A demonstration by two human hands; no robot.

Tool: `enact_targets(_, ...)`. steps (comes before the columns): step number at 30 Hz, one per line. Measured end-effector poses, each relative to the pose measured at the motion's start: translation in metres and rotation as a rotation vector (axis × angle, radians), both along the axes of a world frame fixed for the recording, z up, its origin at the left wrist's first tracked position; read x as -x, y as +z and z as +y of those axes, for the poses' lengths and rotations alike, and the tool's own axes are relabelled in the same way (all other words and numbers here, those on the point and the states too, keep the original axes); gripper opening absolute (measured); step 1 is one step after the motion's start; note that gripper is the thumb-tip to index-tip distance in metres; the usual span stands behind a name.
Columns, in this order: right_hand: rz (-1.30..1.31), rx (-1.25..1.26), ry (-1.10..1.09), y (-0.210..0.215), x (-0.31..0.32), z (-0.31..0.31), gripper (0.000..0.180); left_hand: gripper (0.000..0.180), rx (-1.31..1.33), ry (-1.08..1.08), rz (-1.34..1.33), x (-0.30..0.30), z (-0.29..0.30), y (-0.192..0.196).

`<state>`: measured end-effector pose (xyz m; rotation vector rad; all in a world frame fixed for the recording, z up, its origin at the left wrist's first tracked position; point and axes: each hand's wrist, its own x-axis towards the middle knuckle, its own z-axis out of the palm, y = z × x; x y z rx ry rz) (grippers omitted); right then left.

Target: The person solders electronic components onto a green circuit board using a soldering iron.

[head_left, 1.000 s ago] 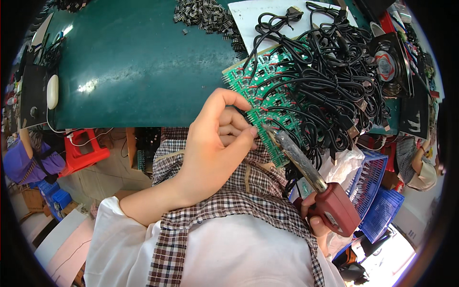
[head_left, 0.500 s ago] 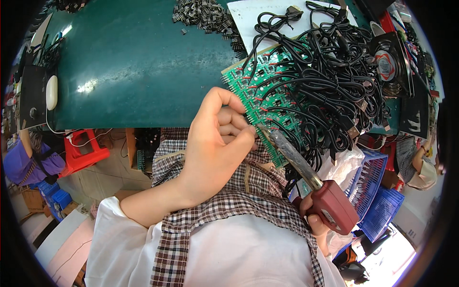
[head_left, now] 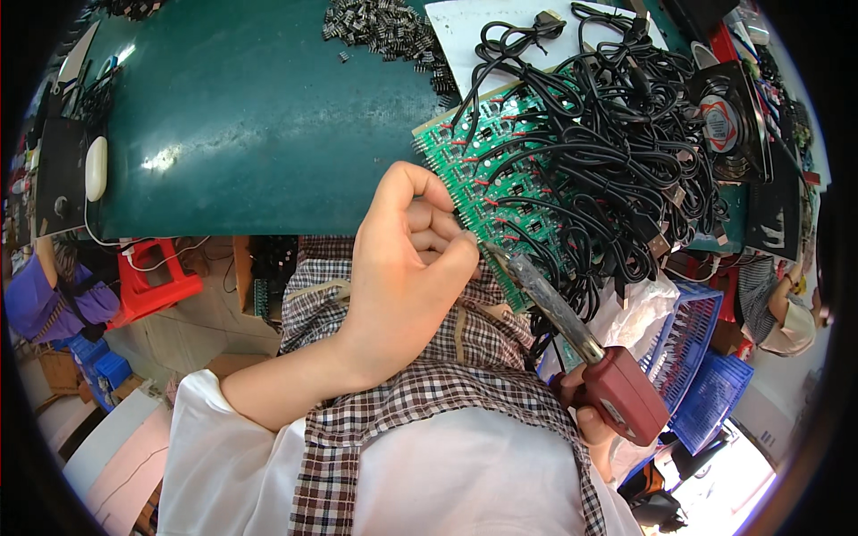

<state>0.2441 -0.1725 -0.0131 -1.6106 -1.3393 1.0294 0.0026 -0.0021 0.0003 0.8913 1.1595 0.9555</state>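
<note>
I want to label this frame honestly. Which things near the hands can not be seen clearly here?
- Head view: the tip of the soldering iron is hidden behind the left hand.
- What the left hand pinches: covered by its own curled fingers.
- The right hand: mostly behind the iron's red handle.
- Much of the green circuit board: buried under black cables.
- Solder joints: too small to judge.

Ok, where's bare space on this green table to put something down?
The wide left stretch of the green table is bare, bordered by the white mouse on the left and the circuit board on the right. The right side is crowded with tangled black cables and small black parts.
</note>
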Motion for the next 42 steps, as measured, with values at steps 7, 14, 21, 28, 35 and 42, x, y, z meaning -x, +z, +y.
enact_targets(7,0.185,0.034,0.008,0.008,0.009,0.009,0.063,0.023,0.01,-0.044,0.05,0.005,0.002,0.012)
enact_targets(14,0.25,-0.017,0.135,0.004,0.014,0.025,0.065,0.028,-0.802,0.05,1.313,0.062,0.092,-0.02)
enact_targets(21,0.078,-0.03,-0.04,0.007,0.012,0.013,0.044,0.012,-0.706,0.057,1.185,0.063,0.119,-0.028)
enact_targets(28,0.551,0.033,-0.105,0.019,0.032,0.028,0.054,0.015,-0.722,0.001,1.064,0.082,0.132,-0.029)
enact_targets(35,0.598,0.01,-0.118,0.017,0.032,0.022,0.057,0.018,-0.632,-0.159,1.038,0.082,0.141,-0.023)
enact_targets(42,0.399,0.056,-0.033,0.022,0.036,0.035,0.065,0.015,-0.829,-0.077,1.214,0.086,0.133,-0.026)
